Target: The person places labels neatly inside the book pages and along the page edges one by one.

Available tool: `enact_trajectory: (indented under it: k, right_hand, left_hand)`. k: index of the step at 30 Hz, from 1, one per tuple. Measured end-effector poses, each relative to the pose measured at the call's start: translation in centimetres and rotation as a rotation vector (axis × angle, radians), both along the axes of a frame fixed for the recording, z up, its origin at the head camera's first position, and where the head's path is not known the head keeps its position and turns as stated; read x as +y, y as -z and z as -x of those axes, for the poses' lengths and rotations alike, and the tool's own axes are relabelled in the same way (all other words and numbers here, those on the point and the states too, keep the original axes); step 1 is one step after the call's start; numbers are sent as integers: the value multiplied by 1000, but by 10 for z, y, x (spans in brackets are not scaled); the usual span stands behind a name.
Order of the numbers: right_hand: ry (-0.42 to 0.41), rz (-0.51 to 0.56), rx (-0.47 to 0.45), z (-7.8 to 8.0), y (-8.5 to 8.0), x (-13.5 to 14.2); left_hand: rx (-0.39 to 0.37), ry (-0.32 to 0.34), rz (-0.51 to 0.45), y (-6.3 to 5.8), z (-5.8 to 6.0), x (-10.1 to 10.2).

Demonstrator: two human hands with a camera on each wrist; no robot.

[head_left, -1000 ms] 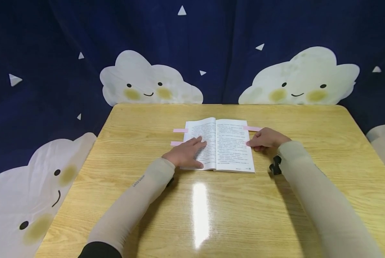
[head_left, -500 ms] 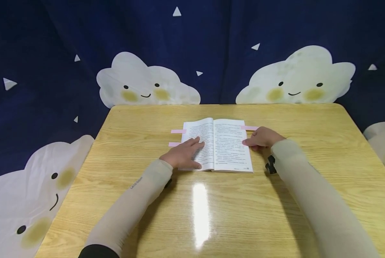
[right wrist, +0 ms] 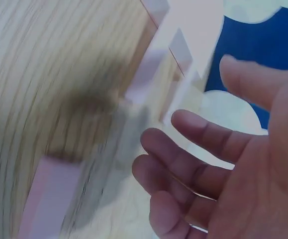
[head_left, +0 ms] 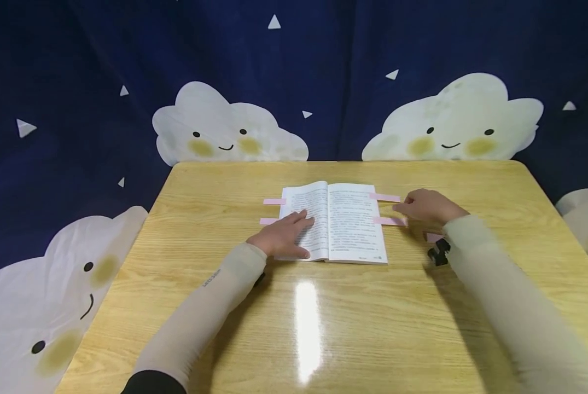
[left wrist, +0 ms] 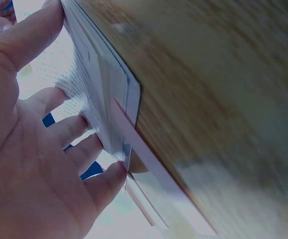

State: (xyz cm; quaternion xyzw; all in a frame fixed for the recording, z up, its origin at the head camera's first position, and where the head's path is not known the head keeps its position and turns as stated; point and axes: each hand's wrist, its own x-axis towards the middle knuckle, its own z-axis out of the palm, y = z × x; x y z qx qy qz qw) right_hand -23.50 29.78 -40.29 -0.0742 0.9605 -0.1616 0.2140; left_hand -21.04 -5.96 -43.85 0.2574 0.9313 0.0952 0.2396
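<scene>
An open book [head_left: 355, 230] with printed pages lies on the wooden table. My left hand [head_left: 284, 235] rests on its left page with fingers spread. Beyond that page's outer edge stick out an upper pink paper strip [head_left: 274, 201] and a lower pink strip [head_left: 268, 221]. From the right page extend another upper pink strip [head_left: 386, 197] and a lower pink strip [head_left: 391, 221]. My right hand [head_left: 429, 206] hovers just right of these, fingers loosely bent; the right wrist view shows nothing between them. Below it on the table is a further pink paper piece [right wrist: 54, 194], partly hidden by the wrist in the head view.
The wooden table [head_left: 215, 197] has rounded far corners and a bright light reflection in front of the book. A dark blue curtain [head_left: 333, 65] with smiling clouds hangs behind it. A small black device [head_left: 438, 252] sits at my right wrist.
My right hand has let go at the right page's edge and moved right, uncovering the lower pink strip there and the pink piece on the table. The left hand has stayed in place.
</scene>
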Motion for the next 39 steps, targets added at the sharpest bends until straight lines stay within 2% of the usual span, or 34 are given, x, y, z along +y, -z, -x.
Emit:
enact_trajectory:
  k: [3,7,20,25,32,39]
  right_hand:
    - [21,28,13,-9,-1,14]
    - [8,45,40,-19,3,28]
    - [-2,21,131,-54,3,70]
    - [-35,-6,209,-64,2,84]
    - [-69,-9,279,-73,8,92]
    - [-142,-59,357,-72,22,92]
  left_hand:
    - [1,3,3,-1,-1,1]
    - [3,1,7,-1,-2,1]
    - [17,15,17,3,-1,2]
    - [20,10,16,2,-1,0]
    - [15,9,17,1,-1,0]
    - [25,17,19,1,-1,1]
